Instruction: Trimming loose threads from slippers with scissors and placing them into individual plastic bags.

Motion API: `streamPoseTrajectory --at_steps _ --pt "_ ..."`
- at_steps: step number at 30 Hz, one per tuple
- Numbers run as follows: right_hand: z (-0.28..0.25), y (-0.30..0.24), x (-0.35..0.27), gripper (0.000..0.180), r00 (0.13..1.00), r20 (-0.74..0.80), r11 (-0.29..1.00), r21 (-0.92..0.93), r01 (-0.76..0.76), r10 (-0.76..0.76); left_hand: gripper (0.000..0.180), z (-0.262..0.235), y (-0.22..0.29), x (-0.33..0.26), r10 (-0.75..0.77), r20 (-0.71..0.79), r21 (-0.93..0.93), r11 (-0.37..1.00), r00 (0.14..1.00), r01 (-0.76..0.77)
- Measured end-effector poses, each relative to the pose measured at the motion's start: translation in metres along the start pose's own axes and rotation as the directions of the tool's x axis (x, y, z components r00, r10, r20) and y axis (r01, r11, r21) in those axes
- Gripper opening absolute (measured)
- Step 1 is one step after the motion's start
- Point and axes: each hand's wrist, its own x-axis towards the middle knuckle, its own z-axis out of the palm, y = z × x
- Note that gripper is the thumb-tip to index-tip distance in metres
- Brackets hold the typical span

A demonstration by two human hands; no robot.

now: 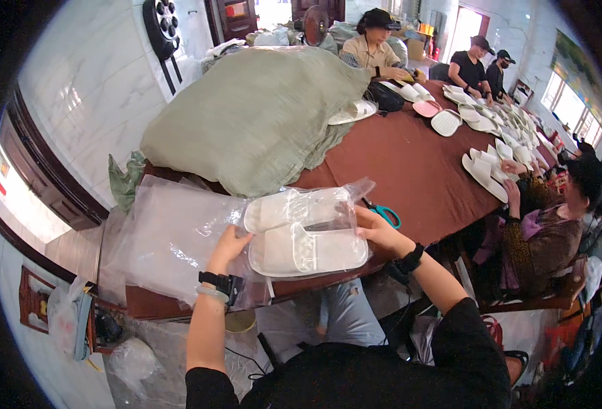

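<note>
A pair of white slippers point(328, 252) lies side by side inside a clear plastic bag point(361, 188) at the table's near edge. My left hand point(227, 247) grips the bag at the slippers' left end, its thumb against the lower slipper. At the other end, my right hand point(380, 230) is closed on the bag's edge with the thumb beside the slipper. Some of the fingertips are hidden behind the plastic and slippers. Under and left of the pair spreads a stack of clear plastic bags point(178, 235). Teal-handled scissors point(387, 215) lie just beyond my right hand.
A large grey-green cloth sack point(253, 112) bulks over the far left of the brown-covered table point(396, 163). Loose slippers point(481, 116) pile up at the far right. One co-worker point(553, 211) sits at my right, handling slippers; several others sit farther along the table.
</note>
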Motion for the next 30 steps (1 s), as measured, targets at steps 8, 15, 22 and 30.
streamPoseTrajectory --at_steps 8,15,22,30 --pt "-0.052 0.029 -0.024 0.046 0.796 -0.603 0.746 -0.552 -0.372 -0.049 0.029 0.017 -0.019 0.004 -0.012 -0.124 0.055 0.998 0.992 0.019" --pt "-0.009 -0.025 -0.031 0.042 0.878 -0.428 0.007 -0.899 -0.437 -0.216 0.026 0.017 -0.005 -0.008 -0.001 -0.210 0.132 0.991 0.978 0.029" --pt "0.011 -0.009 0.017 0.028 0.915 0.388 0.559 -0.736 0.383 -0.116 0.027 0.017 0.010 -0.012 0.000 -0.212 0.129 0.991 0.977 0.028" --pt "0.012 0.059 0.095 0.024 0.737 0.675 0.375 -0.676 0.635 -0.032 0.029 0.015 0.009 -0.021 0.014 -0.202 0.142 0.990 0.979 0.015"
